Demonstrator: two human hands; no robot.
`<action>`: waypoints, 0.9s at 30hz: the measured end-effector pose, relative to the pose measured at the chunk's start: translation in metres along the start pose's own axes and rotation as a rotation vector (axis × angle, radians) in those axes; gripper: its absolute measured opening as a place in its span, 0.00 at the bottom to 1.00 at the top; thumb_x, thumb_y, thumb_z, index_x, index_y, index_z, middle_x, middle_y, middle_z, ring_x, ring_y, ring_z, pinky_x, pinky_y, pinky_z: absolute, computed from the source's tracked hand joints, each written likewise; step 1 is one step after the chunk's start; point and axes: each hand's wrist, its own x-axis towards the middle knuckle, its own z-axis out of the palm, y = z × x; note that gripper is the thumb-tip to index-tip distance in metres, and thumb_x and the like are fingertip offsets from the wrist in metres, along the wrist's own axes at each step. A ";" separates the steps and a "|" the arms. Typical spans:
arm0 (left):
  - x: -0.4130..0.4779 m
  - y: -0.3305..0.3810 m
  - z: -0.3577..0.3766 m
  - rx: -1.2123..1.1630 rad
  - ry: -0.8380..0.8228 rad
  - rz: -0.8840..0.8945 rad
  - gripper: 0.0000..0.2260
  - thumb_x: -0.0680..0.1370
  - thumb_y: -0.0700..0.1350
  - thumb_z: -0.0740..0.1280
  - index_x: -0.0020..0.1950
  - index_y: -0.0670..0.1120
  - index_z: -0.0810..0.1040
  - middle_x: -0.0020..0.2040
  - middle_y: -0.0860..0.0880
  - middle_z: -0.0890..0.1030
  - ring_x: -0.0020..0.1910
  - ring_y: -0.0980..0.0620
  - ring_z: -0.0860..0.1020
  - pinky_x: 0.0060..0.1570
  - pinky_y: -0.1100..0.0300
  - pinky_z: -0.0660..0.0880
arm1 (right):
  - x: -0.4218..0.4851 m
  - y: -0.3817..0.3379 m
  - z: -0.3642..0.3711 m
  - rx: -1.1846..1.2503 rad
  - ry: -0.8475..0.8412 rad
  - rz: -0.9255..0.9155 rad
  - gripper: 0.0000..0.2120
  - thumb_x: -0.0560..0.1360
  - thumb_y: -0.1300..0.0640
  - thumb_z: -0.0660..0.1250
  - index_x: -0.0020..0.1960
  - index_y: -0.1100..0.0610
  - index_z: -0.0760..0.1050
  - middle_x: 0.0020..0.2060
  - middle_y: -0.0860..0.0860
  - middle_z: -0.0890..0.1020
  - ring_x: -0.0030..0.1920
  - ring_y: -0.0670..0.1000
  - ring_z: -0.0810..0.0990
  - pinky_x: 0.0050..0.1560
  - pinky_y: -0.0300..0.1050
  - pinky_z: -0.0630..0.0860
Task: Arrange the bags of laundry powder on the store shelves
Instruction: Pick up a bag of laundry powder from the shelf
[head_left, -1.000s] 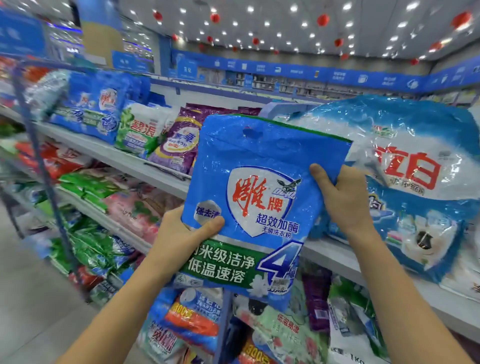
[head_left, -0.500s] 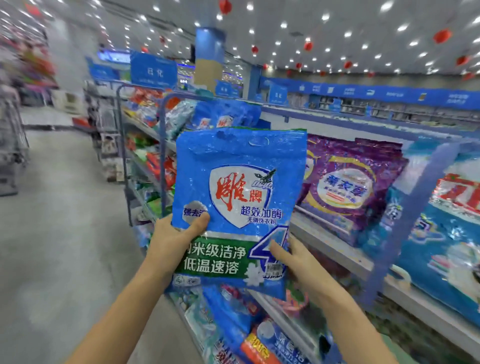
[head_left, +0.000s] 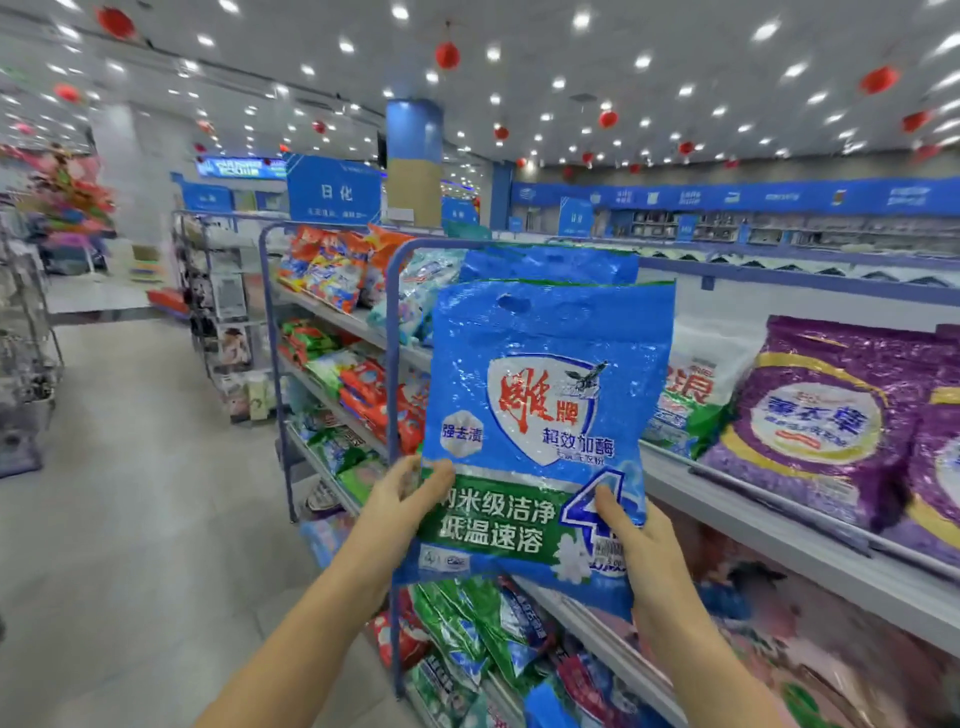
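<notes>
The left hand (head_left: 400, 499) pinches the lower left edge of the blue bag (head_left: 545, 415), thumb on the front, the other fingers hidden behind it. The right hand (head_left: 639, 545) grips the lower right corner the same way, thumb over the big 4. The bag hangs upright in the middle of the frame, in the air in front of the shelves, touching none of them as far as I can tell. This bag is not yet placed. I judge the task part done, since the shelves already carry much stock.

The top shelf (head_left: 779, 525) at the right holds purple bags (head_left: 821, 415) and a white and green bag (head_left: 696, 395), all leaning back. A second blue bag (head_left: 545, 265) shows just above the held one. Left of centre, lower shelves hold red bags (head_left: 374, 395) and green bags (head_left: 467, 623). All bags look sealed, so their powder is hidden.
</notes>
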 end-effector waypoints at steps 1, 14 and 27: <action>0.011 -0.004 -0.007 0.042 -0.032 0.002 0.54 0.54 0.76 0.70 0.73 0.49 0.66 0.72 0.47 0.70 0.69 0.45 0.70 0.70 0.43 0.64 | 0.011 0.003 0.006 0.009 0.023 0.009 0.22 0.67 0.44 0.67 0.56 0.54 0.77 0.44 0.55 0.86 0.43 0.57 0.85 0.42 0.51 0.81; 0.222 0.007 -0.030 0.180 -0.250 0.099 0.12 0.75 0.57 0.62 0.50 0.51 0.79 0.45 0.61 0.85 0.46 0.63 0.82 0.42 0.72 0.75 | 0.209 0.013 0.041 -0.121 0.140 -0.105 0.23 0.64 0.41 0.68 0.53 0.54 0.77 0.39 0.54 0.86 0.37 0.54 0.85 0.30 0.42 0.79; 0.453 0.004 -0.090 0.029 -0.361 0.076 0.29 0.66 0.64 0.65 0.61 0.49 0.76 0.55 0.53 0.83 0.54 0.52 0.82 0.56 0.57 0.77 | 0.378 0.005 0.126 -0.374 0.185 -0.225 0.10 0.77 0.46 0.63 0.54 0.50 0.75 0.46 0.40 0.84 0.46 0.40 0.82 0.46 0.38 0.78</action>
